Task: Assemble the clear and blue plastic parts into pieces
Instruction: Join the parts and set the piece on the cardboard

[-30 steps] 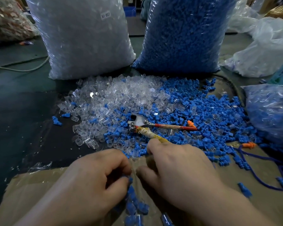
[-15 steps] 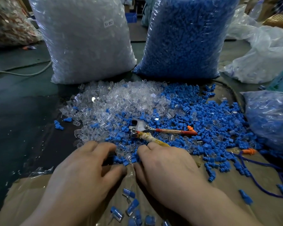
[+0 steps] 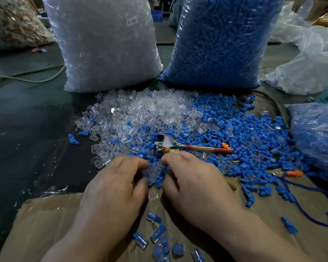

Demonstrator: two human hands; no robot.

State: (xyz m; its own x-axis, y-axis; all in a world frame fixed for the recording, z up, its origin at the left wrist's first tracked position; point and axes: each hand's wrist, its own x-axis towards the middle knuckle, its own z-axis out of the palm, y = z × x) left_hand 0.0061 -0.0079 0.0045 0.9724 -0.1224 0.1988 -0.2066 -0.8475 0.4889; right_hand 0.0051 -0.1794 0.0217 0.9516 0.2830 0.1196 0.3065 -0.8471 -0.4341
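- Two hands are lowered side by side onto the near edge of the loose heap, the left hand just beside the right hand.
- Both sets of fingers are seen curled down into the mixed parts; whether anything is pinched cannot be told, since the fingertips are buried or hidden.
- Clear parts are heaped on the left and far side of the pile, while blue parts are spread to the right (the two colours are mingled where they meet, right in front of the hands).
- Several assembled pieces, blue inside clear, are scattered on the cardboard between the wrists.
- A hand tool with a metal head and a red handle is laid on the pile just beyond the knuckles, and an orange plug is seen near the end of its handle.
- Behind the pile, a bag of clear parts labelled "SJ 017" and a bag of blue parts are stood upright, close together.
- At the right edge a smaller bag of blue-and-clear contents is placed, with a blue cord trailed across the cardboard below it.
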